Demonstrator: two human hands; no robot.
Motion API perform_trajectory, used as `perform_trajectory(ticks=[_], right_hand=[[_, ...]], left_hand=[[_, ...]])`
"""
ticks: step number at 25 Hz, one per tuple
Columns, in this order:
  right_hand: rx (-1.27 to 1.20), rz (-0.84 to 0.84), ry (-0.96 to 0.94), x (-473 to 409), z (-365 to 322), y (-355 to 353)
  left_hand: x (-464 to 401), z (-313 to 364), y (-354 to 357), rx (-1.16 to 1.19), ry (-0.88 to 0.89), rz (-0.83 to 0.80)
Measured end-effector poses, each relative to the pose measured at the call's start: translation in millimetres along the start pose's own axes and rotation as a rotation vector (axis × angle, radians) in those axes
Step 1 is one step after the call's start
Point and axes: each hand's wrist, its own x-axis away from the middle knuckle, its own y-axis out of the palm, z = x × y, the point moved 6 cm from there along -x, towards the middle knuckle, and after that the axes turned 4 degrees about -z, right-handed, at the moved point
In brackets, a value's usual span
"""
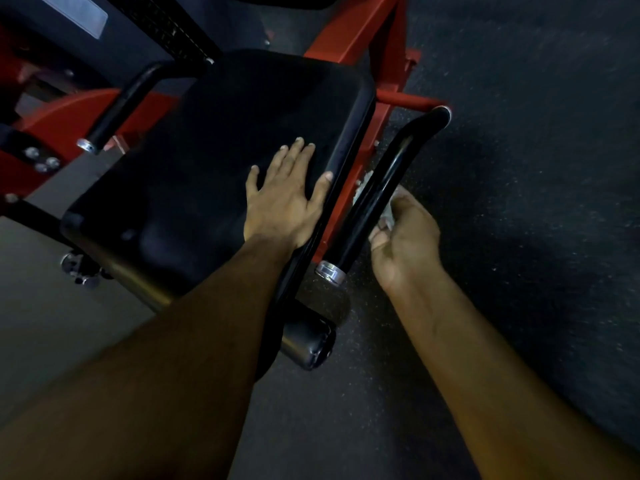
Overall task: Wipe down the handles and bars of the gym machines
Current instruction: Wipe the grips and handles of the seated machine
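Note:
A black padded seat (194,174) of a red-framed gym machine fills the middle of the head view. My left hand (287,195) lies flat on the seat's right side, fingers spread, holding nothing. To the right of the seat runs a glossy black handle bar (377,188) with a silver end cap near me. My right hand (405,233) is curled against that bar's right side and grips a small white cloth (389,213), which is pressed to the bar. A bit of white also shows behind the bar.
A second black handle (117,105) with a silver cap sticks out on the seat's left. Red frame tubes (346,32) run behind and under the seat. A black roller pad (308,344) sits below the seat's front. Dark speckled rubber floor (536,133) lies to the right.

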Motion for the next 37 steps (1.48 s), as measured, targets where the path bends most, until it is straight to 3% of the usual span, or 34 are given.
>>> perform_trajectory(ticks=[5,8,11,14,19,23,26,30,33,37], right_hand=[[0.292,0.029,0.028,42.4,35.3,-25.3],[0.294,0.069,0.059,41.1,33.9,-21.2],[0.208,0.188,-0.036,2.2,-14.9,-1.5],[0.119,0.184,-0.158,-26.0,-49.8,10.2],[0.405,0.162,-0.212,16.8,-4.6,-13.1],[0.451,0.070,-0.223,27.4,33.1,-27.2],[0.343,0.151,-0.234,14.2,7.4,-17.6],[0.555,0.203,-0.605,-8.6,-55.5,1.2],[0.938,0.023,-0.883,-16.1,-80.7,8.8],[1.389,-0.354,-0.987,-7.1,-72.4,22.6]], left_hand=[[0.0,-0.6,-0.5,-0.010,0.001,-0.001],[0.2,-0.3,-0.7,-0.014,0.004,0.010],[1.1,-0.5,-0.5,-0.011,0.007,0.009],[0.1,0.4,-1.4,-0.012,0.017,0.013],[1.4,0.0,-1.8,-0.026,0.010,0.017],[0.5,0.6,-2.0,-0.024,0.006,0.010],[1.3,0.8,-1.3,-0.016,0.009,0.013],[0.2,0.2,-1.7,-0.005,0.018,0.014],[0.1,-1.0,-1.3,-0.008,0.020,0.010],[0.0,-0.4,-0.7,-0.016,0.021,0.017]])
